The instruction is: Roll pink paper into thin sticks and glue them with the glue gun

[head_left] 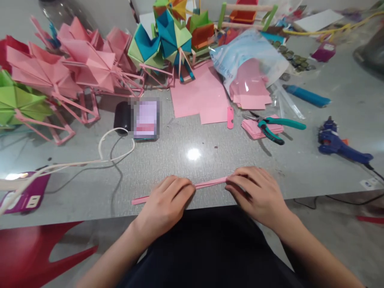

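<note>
A long narrow pink paper strip [210, 183] lies along the near edge of the grey table [192, 160]. My left hand [168, 202] presses on the strip's left part, its fingers curled over it; the strip's left end sticks out past the hand. Over the strip's right end sits my right hand [255, 194], fingertips pinching down on the paper. Between the two hands a short bare length of strip shows.
Pink paper sheets [201, 100], teal pliers [276, 126], a pink cutter [230, 117], a blue glue gun [339, 144] and a blue marker [307, 96] lie beyond. Pink and coloured origami models [87, 64] crowd the back left. A phone [145, 119] with a white cable [117, 148] lies mid-left.
</note>
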### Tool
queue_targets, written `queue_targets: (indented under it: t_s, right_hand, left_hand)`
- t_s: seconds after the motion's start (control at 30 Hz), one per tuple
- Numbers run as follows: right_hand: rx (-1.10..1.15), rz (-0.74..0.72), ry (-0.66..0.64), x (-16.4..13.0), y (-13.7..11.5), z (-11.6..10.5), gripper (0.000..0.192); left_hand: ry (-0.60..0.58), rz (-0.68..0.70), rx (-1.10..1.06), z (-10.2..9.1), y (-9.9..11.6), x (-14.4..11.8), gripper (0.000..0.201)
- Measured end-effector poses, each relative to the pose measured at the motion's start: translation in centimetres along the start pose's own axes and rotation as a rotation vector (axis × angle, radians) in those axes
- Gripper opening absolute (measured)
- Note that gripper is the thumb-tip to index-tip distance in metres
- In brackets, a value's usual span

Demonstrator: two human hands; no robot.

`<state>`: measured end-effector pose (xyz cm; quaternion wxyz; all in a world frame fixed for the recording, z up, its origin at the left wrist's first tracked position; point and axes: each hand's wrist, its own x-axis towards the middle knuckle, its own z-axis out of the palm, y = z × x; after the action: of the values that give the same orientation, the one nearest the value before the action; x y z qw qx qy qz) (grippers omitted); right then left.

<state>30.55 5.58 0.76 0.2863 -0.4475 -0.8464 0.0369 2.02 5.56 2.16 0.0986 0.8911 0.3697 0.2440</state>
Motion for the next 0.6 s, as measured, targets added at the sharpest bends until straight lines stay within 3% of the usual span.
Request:
queue_targets:
  t_s: [0.13,0.3,0.6]
  right_hand:
    - [-0.017,0.009,-0.086,0.9,0.4,-0.3,0.010]
    - [-0.072,-0.033,-0.101,1.8,0.5,-0.4,0.017]
    - [-0.074,-0.079,-0.116,1.8,0.8,-0.5,0.016]
  left_hand:
    - [-0.034,-0.006,-0.002,-0.1,-0.6,0.4,0.016]
    - [-0.077,-0.050,0.031,-0.5,-1.1,1.1,0.010]
    - [-0.026,-0.005,0.045,-0.5,-1.5,1.0,0.008]
